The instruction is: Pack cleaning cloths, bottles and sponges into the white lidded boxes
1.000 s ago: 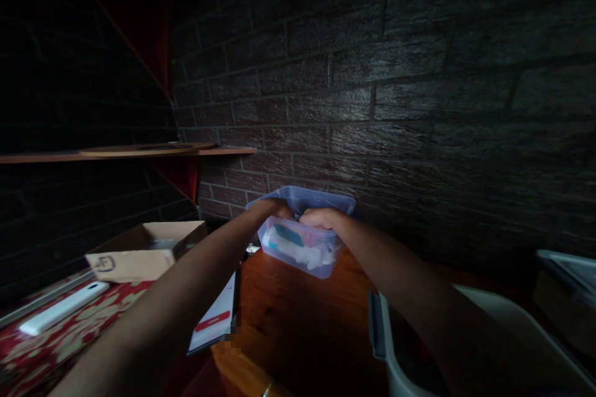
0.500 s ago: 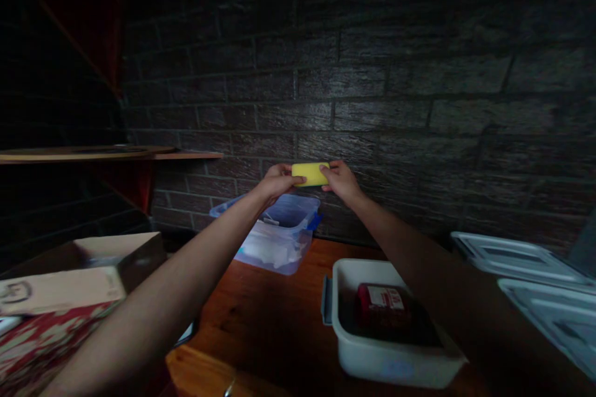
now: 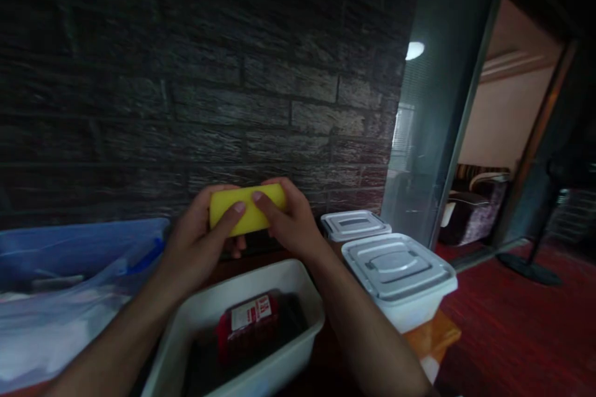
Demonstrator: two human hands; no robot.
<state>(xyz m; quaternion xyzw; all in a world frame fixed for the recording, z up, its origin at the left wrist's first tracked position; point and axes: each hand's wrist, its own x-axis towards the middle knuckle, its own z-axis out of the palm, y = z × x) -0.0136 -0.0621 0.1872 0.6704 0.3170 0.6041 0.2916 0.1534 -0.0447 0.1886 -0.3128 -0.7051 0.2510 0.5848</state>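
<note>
Both hands hold a yellow sponge-like block point(image 3: 249, 206) at chest height in front of a dark brick wall. My left hand point(image 3: 195, 242) grips its left end, with the thumb across the front. My right hand point(image 3: 291, 220) grips the right end, fingers curled over the front. Directly below the hands stands an open white plastic tub point(image 3: 298, 278) with a dark red labelled packet point(image 3: 246, 322) lying in it.
A clear blue-tinted container point(image 3: 69, 248) with white bags in it sits at the left. Two lidded white tubs point(image 3: 398, 270) stand on the right of the wooden table point(image 3: 431, 332). Beyond is red floor, a glass partition and a doorway.
My hands lifted the yellow block out of the clear container and carried it right and closer, over the open white tub. The view swung right, showing the lidded tubs and the doorway.
</note>
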